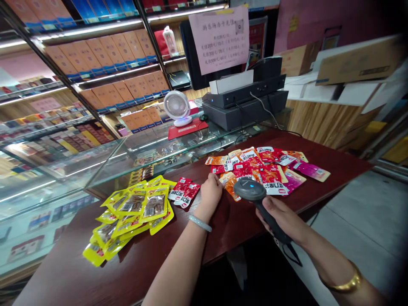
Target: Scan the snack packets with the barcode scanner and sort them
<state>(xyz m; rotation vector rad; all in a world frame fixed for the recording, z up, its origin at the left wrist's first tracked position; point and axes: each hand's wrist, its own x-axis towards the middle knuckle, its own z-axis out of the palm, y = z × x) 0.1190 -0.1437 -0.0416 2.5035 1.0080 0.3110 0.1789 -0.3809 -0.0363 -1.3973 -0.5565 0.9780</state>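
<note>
My right hand is wrapped round the handle of a dark grey barcode scanner, whose head hangs over the near side of a pile of snack packets in red, orange and purple. At the left edge of that pile is my left hand, fingers curled in against the packets; what they grip, if anything, is hidden. Left of this hand lie a few red-and-white packets. Beside those, a heap of yellow-edged clear snack packets spreads over the dark red table.
Behind the table stands a glass display counter with a small white fan on it. A cash drawer and a monitor bearing a pink notice are at the back. Boxed goods fill the shelves. The scanner's cable hangs below my right hand.
</note>
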